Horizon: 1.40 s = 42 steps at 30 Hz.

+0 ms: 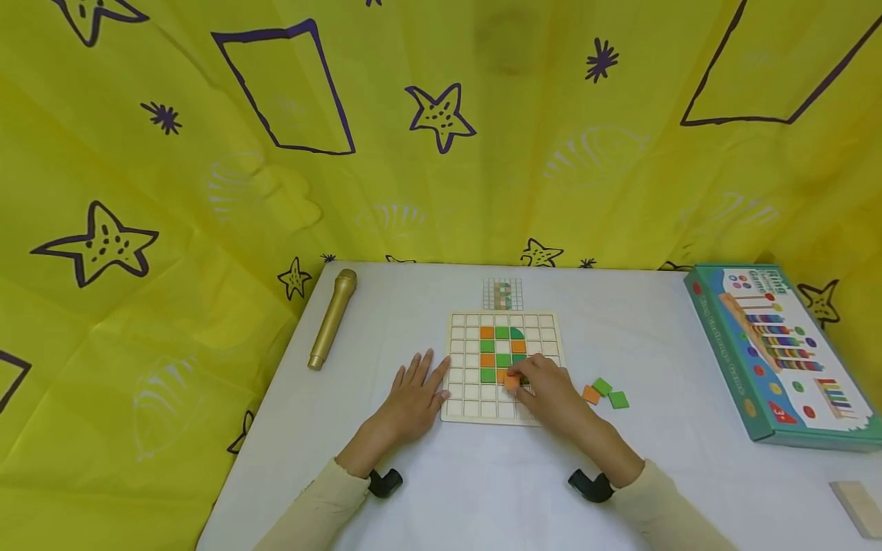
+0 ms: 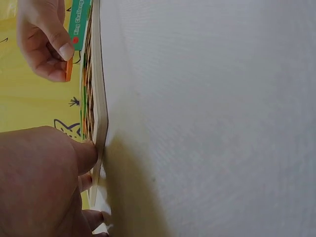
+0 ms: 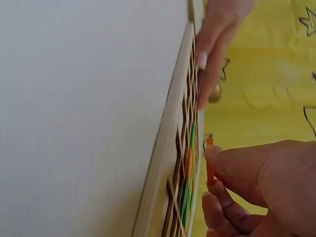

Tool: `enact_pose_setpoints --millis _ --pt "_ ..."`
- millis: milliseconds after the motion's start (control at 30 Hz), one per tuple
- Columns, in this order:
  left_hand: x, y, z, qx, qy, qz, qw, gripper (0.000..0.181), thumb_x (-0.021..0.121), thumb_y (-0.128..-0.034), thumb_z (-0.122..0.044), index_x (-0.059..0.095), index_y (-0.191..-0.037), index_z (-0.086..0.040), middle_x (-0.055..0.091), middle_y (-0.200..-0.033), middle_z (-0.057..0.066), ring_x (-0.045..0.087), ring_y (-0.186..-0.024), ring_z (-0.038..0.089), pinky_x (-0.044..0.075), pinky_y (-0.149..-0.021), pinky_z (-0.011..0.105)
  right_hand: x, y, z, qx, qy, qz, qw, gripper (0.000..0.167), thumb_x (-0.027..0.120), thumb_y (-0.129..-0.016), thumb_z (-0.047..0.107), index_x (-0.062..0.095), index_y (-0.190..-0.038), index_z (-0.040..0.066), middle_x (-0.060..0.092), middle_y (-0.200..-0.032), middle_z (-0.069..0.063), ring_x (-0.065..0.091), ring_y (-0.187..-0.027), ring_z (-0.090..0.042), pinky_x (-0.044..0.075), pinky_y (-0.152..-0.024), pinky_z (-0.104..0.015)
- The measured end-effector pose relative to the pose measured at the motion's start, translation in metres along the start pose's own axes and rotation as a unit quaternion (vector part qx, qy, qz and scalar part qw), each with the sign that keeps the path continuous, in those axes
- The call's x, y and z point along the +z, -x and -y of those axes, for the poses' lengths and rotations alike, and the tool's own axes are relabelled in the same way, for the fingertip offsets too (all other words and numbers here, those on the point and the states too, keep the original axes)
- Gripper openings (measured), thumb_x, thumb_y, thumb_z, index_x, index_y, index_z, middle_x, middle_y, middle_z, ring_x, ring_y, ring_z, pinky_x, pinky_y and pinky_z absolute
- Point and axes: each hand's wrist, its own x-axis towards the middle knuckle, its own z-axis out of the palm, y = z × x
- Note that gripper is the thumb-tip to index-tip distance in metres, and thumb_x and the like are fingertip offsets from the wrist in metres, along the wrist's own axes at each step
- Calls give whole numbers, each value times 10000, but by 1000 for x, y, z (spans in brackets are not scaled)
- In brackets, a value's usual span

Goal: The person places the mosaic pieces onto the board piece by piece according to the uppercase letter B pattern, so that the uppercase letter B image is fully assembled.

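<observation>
A pale wooden grid board [image 1: 462,409] lies on the white table, with orange, green and teal tiles filling some of its squares. Between thumb and fingers, my right hand [image 1: 554,398] pinches an orange tile [image 3: 211,163] just above the board's lower middle. My left hand [image 1: 411,402] lies with its fingers spread at the board's left edge. In the left wrist view, the left thumb [image 2: 87,157] touches the board's rim. Right of the right hand lie a loose orange tile [image 1: 591,395] and two green tiles [image 1: 619,399]. The right hand covers some squares.
Behind the board is a small card [image 1: 503,294] printed with a coloured grid pattern. A gold microphone [image 1: 334,321] lies at the left. At the right are a green game box [image 1: 740,375] and a pale wooden block [image 1: 857,506]. A yellow curtain [image 1: 386,199] hangs behind the table.
</observation>
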Motion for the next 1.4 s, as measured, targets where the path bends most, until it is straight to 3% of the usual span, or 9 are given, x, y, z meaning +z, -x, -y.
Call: enact_pose_setpoints --millis 367,933,1133,1267,1400 --pt "1 -3 1 18 -50 -7 10000 606 395 -1151 -396 230 -1701 -202 124 -1762 189 80 -1630 421 142 -1268 662 28 -8 24 -365 374 -386 9979 115 843 -902 106 756 -934 174 678 -1015 19 643 -1024 -237 410 -842 -398" --pt "2 -2 2 0 -31 17 10000 604 392 -1153 -395 228 -1702 -204 119 -1763 186 79 -1629 428 139 -1266 669 33 -2 26 -591 592 -333 9959 129 834 -913 87 785 -1010 158 659 -1038 18 610 -984 -209 384 -770 -328" --pt "1 -2 1 18 -6 -9 10000 601 399 -1153 -381 239 -1699 -187 129 -1759 198 87 -1625 438 144 -1263 672 15 5 17 -573 556 -257 9965 156 824 -926 114 781 -1070 155 652 -1117 -6 611 -1083 -255 370 -808 -348" --pt "1 -2 1 12 -24 6 10000 598 387 -1156 -380 233 -1700 -187 123 -1759 198 84 -1625 441 140 -1265 671 -10 13 -1 -101 467 -258 9985 228 790 -953 110 744 -1176 103 652 -1177 -64 594 -1159 -317 378 -838 -388" --pt "1 -1 1 19 -74 -5 10000 600 386 -1156 -380 232 -1700 -180 122 -1759 202 85 -1624 442 145 -1263 672 -40 21 -26 559 540 -293 9965 339 752 -979 130 651 -1280 13 631 -1198 -182 574 -1134 -388 402 -853 -478"
